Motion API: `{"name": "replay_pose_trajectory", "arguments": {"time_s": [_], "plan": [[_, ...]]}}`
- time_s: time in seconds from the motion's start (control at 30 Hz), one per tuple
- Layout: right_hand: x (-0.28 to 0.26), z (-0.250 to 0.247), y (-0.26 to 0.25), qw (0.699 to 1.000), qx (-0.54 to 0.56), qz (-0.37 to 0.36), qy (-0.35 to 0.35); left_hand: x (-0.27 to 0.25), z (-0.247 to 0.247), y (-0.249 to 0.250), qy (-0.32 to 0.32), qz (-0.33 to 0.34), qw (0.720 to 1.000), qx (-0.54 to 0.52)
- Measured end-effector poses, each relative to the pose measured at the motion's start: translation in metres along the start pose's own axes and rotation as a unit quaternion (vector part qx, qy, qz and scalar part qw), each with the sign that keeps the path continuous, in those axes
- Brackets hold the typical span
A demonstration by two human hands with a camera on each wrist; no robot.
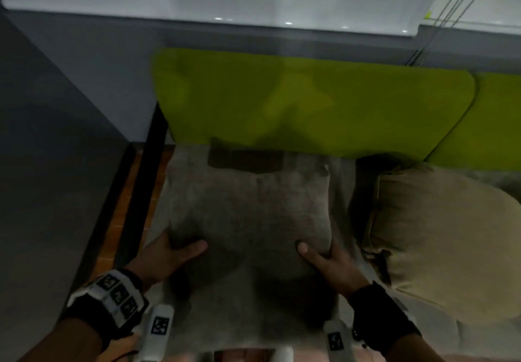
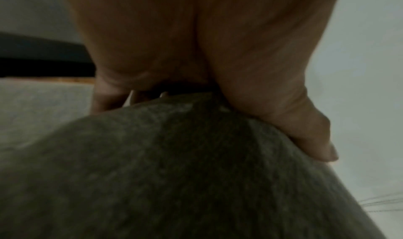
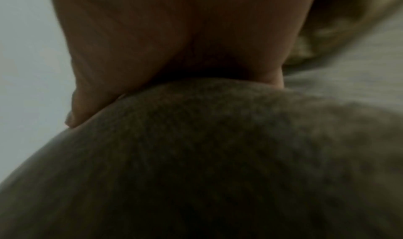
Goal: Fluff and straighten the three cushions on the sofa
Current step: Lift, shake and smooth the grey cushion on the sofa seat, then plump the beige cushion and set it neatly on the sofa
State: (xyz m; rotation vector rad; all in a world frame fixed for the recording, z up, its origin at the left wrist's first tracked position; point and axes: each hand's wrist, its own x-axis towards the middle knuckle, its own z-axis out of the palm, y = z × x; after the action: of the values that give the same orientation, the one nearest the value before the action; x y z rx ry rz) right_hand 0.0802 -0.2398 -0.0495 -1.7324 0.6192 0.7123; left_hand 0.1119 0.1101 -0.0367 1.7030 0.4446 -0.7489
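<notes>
A grey square cushion (image 1: 251,209) lies over the grey sofa seat (image 1: 342,181) in the head view. My left hand (image 1: 172,251) grips its near left corner, thumb on top and fingers hidden underneath. At the near right corner my right hand (image 1: 324,257) grips the same way. In the left wrist view the grey cushion (image 2: 174,173) bulges under my left hand (image 2: 196,91). The right wrist view shows the grey cushion (image 3: 218,156) pinched by my right hand (image 3: 174,81). A tan cushion (image 1: 442,237) lies to the right. I see no third cushion.
Lime-green back pads (image 1: 310,102) line the sofa's rear. A dark grey cabinet (image 1: 56,136) stands to the left, with a strip of wooden floor (image 1: 124,215) between it and the sofa. Blind cords (image 1: 456,9) hang at the upper right against the white wall.
</notes>
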Motion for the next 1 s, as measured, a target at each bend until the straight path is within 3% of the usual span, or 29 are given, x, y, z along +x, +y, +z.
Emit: {"name": "replay_pose_trajectory", "arguments": {"time_s": [0.1,0.2,0.37,0.47,0.6,0.83,1.0], "plan": [[0.013,-0.009,-0.038,0.992,0.009,-0.124,0.008,0.004,-0.026,0.026,0.062,0.104,0.992,0.020],[0.034,-0.014,-0.079,0.969,0.016,-0.244,0.027,0.015,-0.056,0.066,0.061,0.213,0.974,0.057],[0.066,-0.002,-0.136,0.937,0.009,-0.347,0.048,0.043,-0.079,0.112,0.101,0.300,0.943,0.103],[0.088,0.013,-0.149,0.932,0.006,-0.359,0.048,0.070,-0.095,0.114,0.111,0.289,0.946,0.092],[0.115,0.032,-0.158,0.951,-0.006,-0.305,0.053,0.108,-0.118,0.111,0.089,0.253,0.954,0.135],[0.147,0.054,-0.167,0.954,-0.021,-0.290,0.078,0.157,-0.151,0.105,0.084,0.222,0.958,0.159],[0.154,0.061,-0.165,0.956,-0.021,-0.283,0.075,0.164,-0.167,0.100,0.112,0.254,0.941,0.193]]}}
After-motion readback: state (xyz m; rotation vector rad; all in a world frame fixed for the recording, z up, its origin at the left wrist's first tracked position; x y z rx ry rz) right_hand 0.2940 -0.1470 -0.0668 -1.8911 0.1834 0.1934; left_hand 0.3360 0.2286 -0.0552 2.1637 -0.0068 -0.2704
